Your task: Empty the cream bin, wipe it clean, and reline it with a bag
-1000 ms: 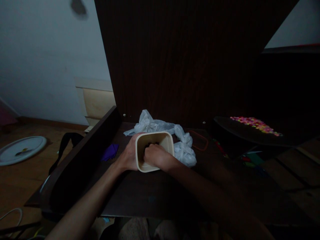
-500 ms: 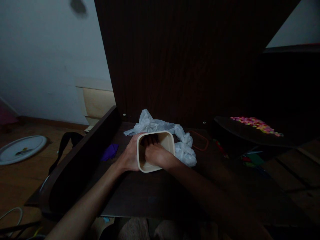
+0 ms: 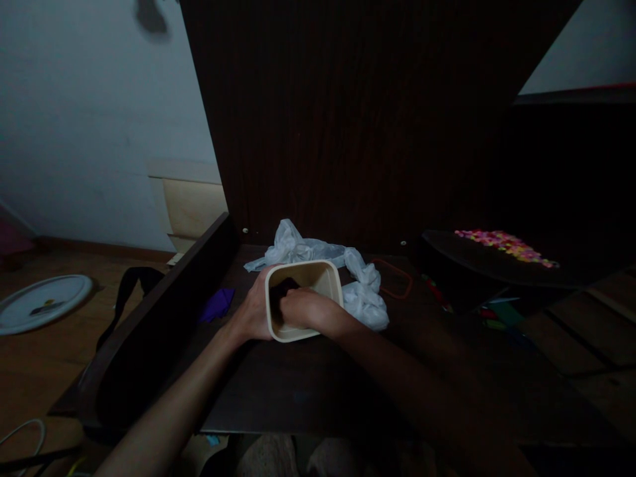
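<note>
A cream, deep plastic container (image 3: 334, 277) with rounded corners is tipped so that its mouth faces me. My left hand (image 3: 254, 310) grips it from the left side, fingers behind the wall. Inside the container is my right hand (image 3: 303, 309), reaching in from the right; its fingertips are lost in shadow. A dark, soft-looking patch (image 3: 287, 286) shows against those fingers, too dim to name. Just behind the container lies a crumpled white plastic bag (image 3: 365, 298), spreading to both sides of it.
The dark wooden surface (image 3: 258, 391) has a raised side board (image 3: 163, 311) at left and a tall back panel (image 3: 348, 132). Purple folded material (image 3: 217, 305) lies left, an orange-red loop (image 3: 407, 286) right. Pink and yellow small pieces (image 3: 507, 246) rest on a dark shelf.
My right hand has shifted left and a little lower inside the container, its fingers now less visible. The dark patch has moved along with it. My left hand keeps its grip.
</note>
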The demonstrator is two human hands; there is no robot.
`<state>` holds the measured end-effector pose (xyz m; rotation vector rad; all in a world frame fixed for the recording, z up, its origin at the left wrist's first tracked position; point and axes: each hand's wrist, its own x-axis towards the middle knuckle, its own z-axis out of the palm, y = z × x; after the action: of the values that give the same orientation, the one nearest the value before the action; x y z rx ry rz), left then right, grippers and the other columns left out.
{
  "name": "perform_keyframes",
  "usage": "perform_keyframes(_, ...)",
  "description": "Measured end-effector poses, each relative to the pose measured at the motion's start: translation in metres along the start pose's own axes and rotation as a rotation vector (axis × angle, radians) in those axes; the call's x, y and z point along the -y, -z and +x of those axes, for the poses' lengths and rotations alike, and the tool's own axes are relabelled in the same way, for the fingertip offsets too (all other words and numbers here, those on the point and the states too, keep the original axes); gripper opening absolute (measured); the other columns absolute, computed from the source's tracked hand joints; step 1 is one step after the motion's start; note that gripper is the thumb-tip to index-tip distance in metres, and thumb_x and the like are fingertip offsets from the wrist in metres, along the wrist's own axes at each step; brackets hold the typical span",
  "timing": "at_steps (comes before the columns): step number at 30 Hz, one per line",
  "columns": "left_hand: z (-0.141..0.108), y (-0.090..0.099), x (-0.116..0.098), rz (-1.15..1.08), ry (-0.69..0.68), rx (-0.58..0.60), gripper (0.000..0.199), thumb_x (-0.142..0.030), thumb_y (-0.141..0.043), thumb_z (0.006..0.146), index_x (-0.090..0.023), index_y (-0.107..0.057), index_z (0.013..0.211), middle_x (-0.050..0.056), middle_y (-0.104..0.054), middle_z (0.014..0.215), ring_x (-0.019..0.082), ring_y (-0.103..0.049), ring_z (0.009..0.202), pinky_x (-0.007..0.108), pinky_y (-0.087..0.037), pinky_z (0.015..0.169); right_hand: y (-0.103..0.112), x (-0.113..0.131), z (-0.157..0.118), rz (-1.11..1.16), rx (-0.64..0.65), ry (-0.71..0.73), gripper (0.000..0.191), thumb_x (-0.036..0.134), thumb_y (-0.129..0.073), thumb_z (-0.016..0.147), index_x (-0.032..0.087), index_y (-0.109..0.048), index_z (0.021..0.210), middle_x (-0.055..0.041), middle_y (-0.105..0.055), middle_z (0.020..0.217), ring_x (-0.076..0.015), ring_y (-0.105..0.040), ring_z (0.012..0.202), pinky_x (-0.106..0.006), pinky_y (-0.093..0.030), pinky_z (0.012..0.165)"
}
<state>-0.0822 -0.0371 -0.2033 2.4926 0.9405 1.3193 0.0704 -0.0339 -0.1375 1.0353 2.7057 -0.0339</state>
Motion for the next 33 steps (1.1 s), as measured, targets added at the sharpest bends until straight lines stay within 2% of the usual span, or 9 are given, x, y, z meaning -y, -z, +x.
perform_keyframes(4, 0.0, -0.001, -0.001, 0.004, -0.009, 0.007, 0.12, -0.042, -0.092, 0.047, -0.016, -0.032, 0.148, 0.02, -0.052, 0.142, 0.042, -0.055, 0.131, 0.056, -0.05, 0.111, 0.0, 0.004, -0.003, 0.046, 0.038, -0.049, 0.031, 0.011, -0.05, 0.094, 0.01, -0.079, 0.103, -0.019, -0.078, 0.103, -0.0285, -0.075, 0.1, -0.036, -0.058, 0.082)
perform_keyframes(9, 0.003, -0.001, -0.009, 0.0, -0.072, 0.005, 0.114, -0.039, -0.09, 0.053, -0.016, -0.031, 0.148, 0.021, -0.051, 0.142, 0.041, -0.053, 0.134, 0.056, -0.048, 0.112, -0.005, 0.007, -0.008, 0.064, 0.049, -0.167, 0.033, 0.011, -0.047, 0.094, 0.011, -0.08, 0.1, -0.0236, -0.076, 0.105, -0.0321, -0.075, 0.099, -0.046, -0.056, 0.086)
perform_keyframes(14, 0.004, 0.001, -0.012, -0.001, -0.065, 0.014, 0.112, -0.035, -0.089, 0.053, -0.016, -0.032, 0.147, 0.021, -0.052, 0.142, 0.042, -0.054, 0.133, 0.057, -0.048, 0.112, -0.006, 0.009, -0.007, 0.062, 0.052, -0.211, 0.034, 0.012, -0.047, 0.093, 0.009, -0.08, 0.1, -0.0259, -0.075, 0.107, -0.0363, -0.073, 0.102, -0.061, -0.045, 0.098)
perform_keyframes(17, 0.003, 0.001, -0.011, 0.016, -0.078, 0.019, 0.113, -0.035, -0.088, 0.053, -0.017, -0.03, 0.148, 0.021, -0.05, 0.144, 0.041, -0.051, 0.136, 0.056, -0.047, 0.113, -0.005, 0.007, -0.005, 0.045, 0.036, -0.24, 0.034, 0.015, -0.048, 0.093, 0.003, -0.078, 0.105, -0.0313, -0.07, 0.117, -0.0413, -0.066, 0.115, -0.065, -0.036, 0.106)
perform_keyframes(20, 0.003, 0.0, -0.01, 0.022, -0.074, 0.007, 0.112, -0.033, -0.087, 0.054, -0.017, -0.029, 0.148, 0.02, -0.05, 0.144, 0.041, -0.051, 0.136, 0.056, -0.047, 0.114, -0.006, 0.003, -0.006, 0.033, 0.004, -0.244, 0.04, 0.018, -0.048, 0.094, -0.002, -0.072, 0.117, -0.0351, -0.059, 0.134, -0.0444, -0.055, 0.131, -0.063, -0.03, 0.112)
perform_keyframes(24, 0.003, 0.0, -0.011, 0.032, -0.057, 0.003, 0.108, -0.032, -0.084, 0.056, -0.017, -0.029, 0.147, 0.022, -0.051, 0.142, 0.043, -0.054, 0.133, 0.058, -0.049, 0.11, -0.008, -0.002, -0.008, 0.033, -0.038, -0.198, 0.047, 0.02, -0.046, 0.095, -0.006, -0.063, 0.13, -0.0355, -0.049, 0.146, -0.0441, -0.049, 0.136, -0.06, -0.029, 0.115)
perform_keyframes(26, 0.003, 0.0, -0.011, 0.033, -0.047, 0.004, 0.108, -0.035, -0.084, 0.056, -0.018, -0.03, 0.147, 0.022, -0.052, 0.141, 0.044, -0.056, 0.131, 0.059, -0.051, 0.108, -0.009, -0.003, -0.008, 0.042, -0.036, -0.159, 0.046, 0.018, -0.046, 0.095, -0.005, -0.063, 0.131, -0.0335, -0.054, 0.142, -0.0413, -0.053, 0.133, -0.058, -0.031, 0.116)
perform_keyframes(29, 0.001, 0.0, -0.009, 0.023, -0.025, -0.001, 0.109, -0.038, -0.086, 0.053, -0.018, -0.032, 0.146, 0.022, -0.055, 0.139, 0.045, -0.058, 0.128, 0.061, -0.051, 0.106, -0.009, -0.005, -0.005, 0.061, -0.001, -0.077, 0.038, 0.017, -0.049, 0.095, 0.003, -0.072, 0.121, -0.0248, -0.07, 0.125, -0.0348, -0.063, 0.123, -0.051, -0.038, 0.114)
perform_keyframes(33, 0.001, -0.002, -0.004, 0.031, -0.031, 0.005, 0.112, -0.039, -0.087, 0.052, -0.017, -0.032, 0.147, 0.024, -0.053, 0.141, 0.046, -0.055, 0.131, 0.062, -0.049, 0.108, -0.008, -0.007, -0.002, 0.055, 0.003, -0.005, 0.032, 0.016, -0.051, 0.095, 0.009, -0.076, 0.115, -0.0181, -0.075, 0.118, -0.0275, -0.07, 0.111, -0.04, -0.046, 0.108)
